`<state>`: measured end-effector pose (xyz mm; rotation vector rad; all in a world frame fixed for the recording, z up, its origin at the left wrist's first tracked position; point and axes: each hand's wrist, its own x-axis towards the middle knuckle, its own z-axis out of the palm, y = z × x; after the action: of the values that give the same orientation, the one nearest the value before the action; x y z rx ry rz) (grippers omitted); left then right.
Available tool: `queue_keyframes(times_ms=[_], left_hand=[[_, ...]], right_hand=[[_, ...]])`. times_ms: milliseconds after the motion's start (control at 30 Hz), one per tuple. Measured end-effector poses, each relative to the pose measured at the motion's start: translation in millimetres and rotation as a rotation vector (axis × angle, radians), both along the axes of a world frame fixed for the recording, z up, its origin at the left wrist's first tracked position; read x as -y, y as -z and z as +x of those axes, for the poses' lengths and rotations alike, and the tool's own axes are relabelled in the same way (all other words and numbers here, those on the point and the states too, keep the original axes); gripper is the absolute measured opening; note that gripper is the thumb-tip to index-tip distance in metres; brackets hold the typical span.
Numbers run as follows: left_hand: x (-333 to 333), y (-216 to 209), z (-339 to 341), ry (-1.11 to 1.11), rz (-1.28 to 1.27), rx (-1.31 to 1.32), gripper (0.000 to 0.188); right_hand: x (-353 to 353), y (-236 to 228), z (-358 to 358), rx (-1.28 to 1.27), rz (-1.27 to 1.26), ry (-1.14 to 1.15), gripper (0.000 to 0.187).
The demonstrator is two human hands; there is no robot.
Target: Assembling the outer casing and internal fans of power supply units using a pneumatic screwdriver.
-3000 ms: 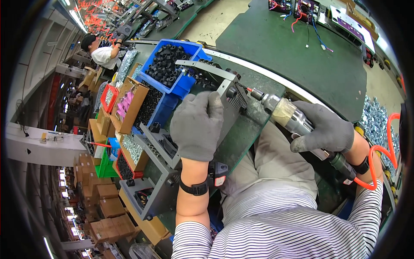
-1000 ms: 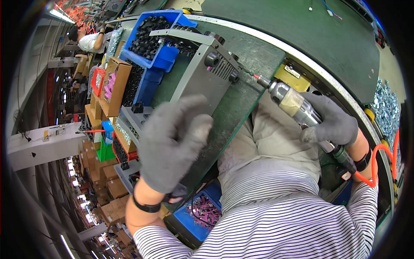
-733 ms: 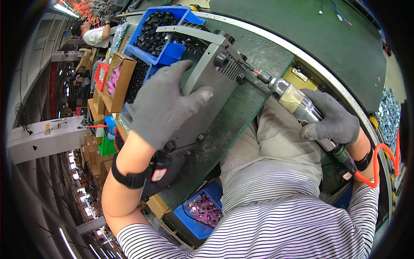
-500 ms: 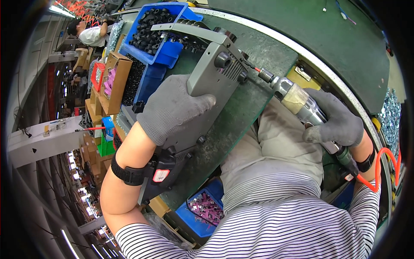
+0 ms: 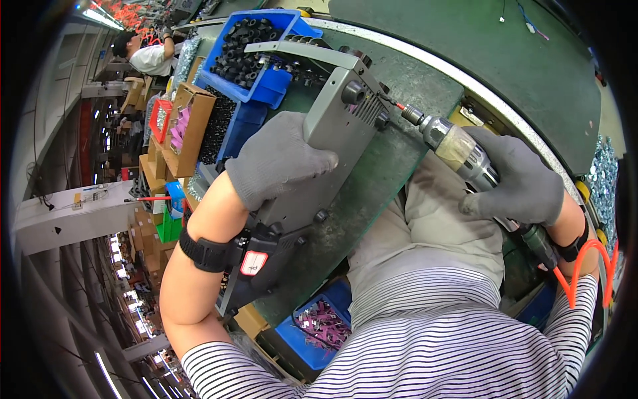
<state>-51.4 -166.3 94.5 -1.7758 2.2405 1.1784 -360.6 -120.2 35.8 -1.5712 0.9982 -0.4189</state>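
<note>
In a grey glove, my left hand [image 5: 282, 159] grips the edge of a long grey metal housing [image 5: 332, 169], its thumb lying over the top face. The housing is tilted on the bench and carries round black feet, vent slots and a raised frame at its far end. My right hand [image 5: 522, 176], gloved too, is wrapped round a silver air screwdriver [image 5: 458, 146] with an orange hose. The tool's bit points left and reaches the slotted end of the housing, beside a black foot [image 5: 381, 120]; whether it sits in a screw I cannot tell.
Blue bins [image 5: 249, 50] of black rubber parts and dark screws stand at the far left, beside a cardboard box [image 5: 189, 130] with pink pieces. Below the bench edge is a blue bin [image 5: 322, 329] of purple parts. A green conveyor [image 5: 465, 53] runs behind; another person [image 5: 149, 56] works far left.
The housing, my hands and the bench all appear shifted slightly right in the picture. Both grips stay the same, and the bit is still at the housing's end.
</note>
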Motion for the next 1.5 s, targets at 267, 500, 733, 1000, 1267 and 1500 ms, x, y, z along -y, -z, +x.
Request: queue_keyframes(times_ms=[267, 500, 733, 1000, 1267, 1500], left_hand=[[-23, -36, -27, 0.102, -0.673, 0.494, 0.039], [-101, -34, -38, -0.446, 0.373, -0.546, 0.028], [-109, 74, -17, -0.860, 0.766, -1.212, 0.030], [-113, 99, -23, -0.940, 0.631, -1.453, 0.031], [-114, 104, -16, -0.840, 0.482, -1.442, 0.030], [-113, 101, -24, -0.897, 0.398, -1.364, 0.031]], right_hand=[[-23, 7, -9, -0.011, -0.151, 0.028, 0.064], [-63, 27, -15, 0.209, 0.067, 0.040, 0.075], [-72, 32, -10, 0.254, 0.029, -0.019, 0.072], [-74, 31, 1, 0.226, 0.068, -0.056, 0.072], [-75, 27, 13, 0.296, 0.138, -0.153, 0.070], [-74, 28, 17, 0.279, 0.136, -0.203, 0.072]])
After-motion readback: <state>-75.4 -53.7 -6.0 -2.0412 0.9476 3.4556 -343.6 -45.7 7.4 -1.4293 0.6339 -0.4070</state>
